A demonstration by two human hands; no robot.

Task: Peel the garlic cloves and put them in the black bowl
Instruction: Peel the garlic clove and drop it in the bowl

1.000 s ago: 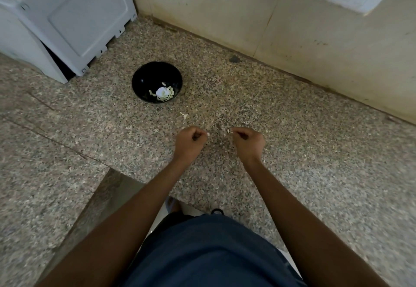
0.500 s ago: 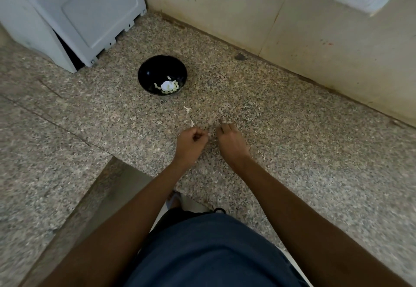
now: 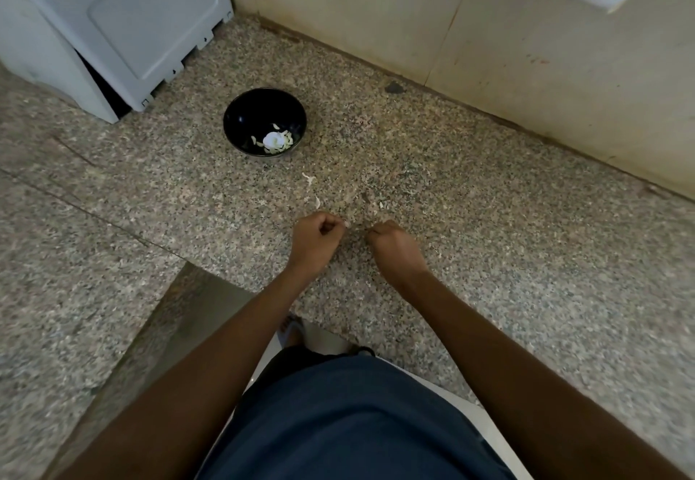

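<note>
Both fists curled: left hand (image 3: 315, 236) pinching pale bit, right hand (image 3: 393, 242) contents unclear; black bowl (image 3: 264, 122) beyond.

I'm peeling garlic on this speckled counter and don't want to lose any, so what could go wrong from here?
1. The left hand and right hand work over the bare counter, apart from the bowl; a dropped clove could be hard to spot on the speckles.
2. Skin bits lie between hands and bowl, and might get swept in with the garlic.
3. The bowl sits far back, so each drop-off may mean a long reach.
</note>
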